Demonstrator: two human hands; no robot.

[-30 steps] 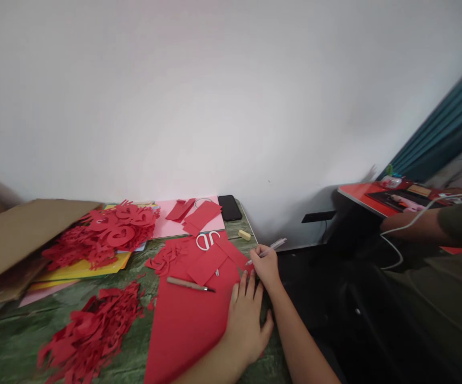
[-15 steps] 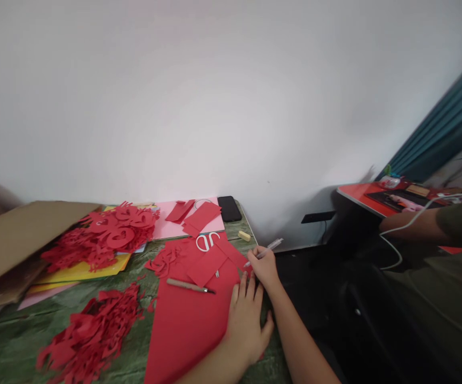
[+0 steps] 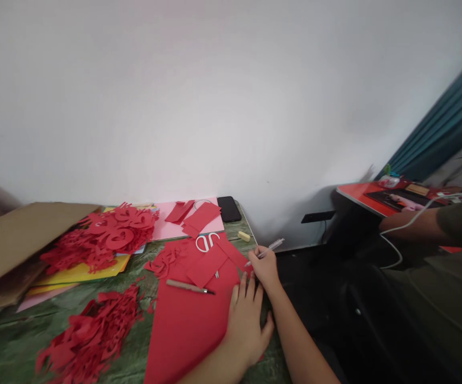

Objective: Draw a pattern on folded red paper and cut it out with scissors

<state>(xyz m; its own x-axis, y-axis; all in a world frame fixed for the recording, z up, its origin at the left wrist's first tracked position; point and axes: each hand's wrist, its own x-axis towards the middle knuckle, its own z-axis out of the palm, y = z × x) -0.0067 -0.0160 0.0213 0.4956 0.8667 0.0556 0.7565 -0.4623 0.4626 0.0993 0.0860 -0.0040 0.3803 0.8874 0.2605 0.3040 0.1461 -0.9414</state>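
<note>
A large red paper sheet [image 3: 183, 325] lies on the green table [image 3: 10, 346]. My left hand [image 3: 247, 322] rests flat on the sheet's right edge, fingers stretched out. Just beyond it my right hand [image 3: 265, 266] grips a clear pen [image 3: 269, 248], its tip at the paper's far right corner. A craft knife [image 3: 189, 287] lies on the sheet to the left of my hands. White-handled scissors [image 3: 207, 241] sit among smaller red pieces behind it.
Piles of red paper cuttings [image 3: 90, 333] lie at the front left, with paper cutouts [image 3: 106, 234] at the back left on yellow sheets. A cardboard flap [image 3: 18, 234], a pink sheet [image 3: 175, 224], a black phone [image 3: 229, 208] and an eraser [image 3: 244, 236] stand near the wall. Another person's arm [image 3: 415, 224] is at the right.
The view drifts very slightly. My hands, the pen and the paper stay where they were.
</note>
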